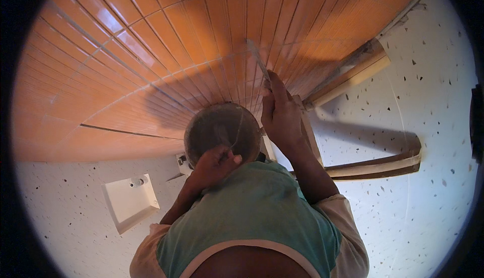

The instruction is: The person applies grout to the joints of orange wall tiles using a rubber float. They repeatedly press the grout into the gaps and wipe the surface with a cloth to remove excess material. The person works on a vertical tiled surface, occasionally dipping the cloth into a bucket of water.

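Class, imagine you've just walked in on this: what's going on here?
A person is working at an orange tiled wall. Their right hand grips a thin, flat tool, pointed at the tiles; whether its tip touches them is hard to tell. Their left hand is curled at the near edge of a dark, round bucket, seemingly holding its thin handle.

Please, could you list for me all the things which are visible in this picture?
Tiled wall: one, orange, ahead.
Floor: one, speckled white, both sides.
Bucket: one, dark, centre.
Flat tool: one, grey, upper centre, pointing toward the wall.
Long strips: at least two, brown, right.
Square object: one, white, lower left.
Edge object: one, black, far right, unclear.
Shirt: one, green and beige, lower centre.
Left hand: one, bare, at the bucket's near rim.
Right hand: one, bare, around the tool.
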Demonstrator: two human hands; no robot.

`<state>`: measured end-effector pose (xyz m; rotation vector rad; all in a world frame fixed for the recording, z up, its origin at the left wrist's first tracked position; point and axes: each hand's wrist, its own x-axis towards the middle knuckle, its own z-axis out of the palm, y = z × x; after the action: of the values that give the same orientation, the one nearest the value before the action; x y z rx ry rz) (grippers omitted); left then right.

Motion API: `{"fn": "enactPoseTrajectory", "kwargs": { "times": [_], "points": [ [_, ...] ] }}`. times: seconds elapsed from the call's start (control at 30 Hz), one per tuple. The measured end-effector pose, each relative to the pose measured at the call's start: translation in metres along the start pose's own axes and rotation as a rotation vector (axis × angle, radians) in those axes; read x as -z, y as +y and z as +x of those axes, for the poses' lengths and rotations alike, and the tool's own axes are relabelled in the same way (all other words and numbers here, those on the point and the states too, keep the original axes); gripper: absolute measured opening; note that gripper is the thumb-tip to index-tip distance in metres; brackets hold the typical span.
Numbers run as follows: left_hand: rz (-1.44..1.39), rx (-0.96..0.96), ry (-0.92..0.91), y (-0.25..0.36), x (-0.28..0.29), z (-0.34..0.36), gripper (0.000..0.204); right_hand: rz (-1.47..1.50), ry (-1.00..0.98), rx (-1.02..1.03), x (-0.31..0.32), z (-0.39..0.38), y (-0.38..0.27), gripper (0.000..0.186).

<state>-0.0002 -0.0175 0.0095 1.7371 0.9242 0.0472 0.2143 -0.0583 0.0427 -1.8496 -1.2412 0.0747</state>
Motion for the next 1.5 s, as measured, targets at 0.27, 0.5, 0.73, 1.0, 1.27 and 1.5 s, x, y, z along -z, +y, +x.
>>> {"fn": "enactPoseTrajectory", "kwargs": {
  "times": [0.27,0.5,0.73,1.0,1.27,1.5],
  "points": [
    [-0.013,-0.050,0.021,-0.003,-0.003,0.002,0.032,0.059,0.017,0.045,-0.001,-0.007,0.007,0.051],
    [-0.015,-0.040,0.025,-0.001,0.001,0.002,0.035,0.050,-0.094,-0.112,-0.009,-0.020,0.019,0.050],
    [-0.016,-0.048,0.026,-0.002,0.000,-0.001,0.035,-0.010,0.134,0.066,-0.003,-0.008,0.016,0.039],
    [0.001,-0.088,0.041,-0.011,-0.001,0.002,0.034,0.031,0.068,-0.034,-0.002,-0.015,0.017,0.042],
    [-0.052,-0.062,0.042,-0.005,-0.002,0.001,0.031,-0.012,0.022,-0.052,0.002,-0.013,0.016,0.041],
    [-0.061,-0.002,0.012,-0.002,-0.002,0.000,0.031,-0.016,0.070,-0.015,0.000,-0.010,0.013,0.045]
  ]
}}
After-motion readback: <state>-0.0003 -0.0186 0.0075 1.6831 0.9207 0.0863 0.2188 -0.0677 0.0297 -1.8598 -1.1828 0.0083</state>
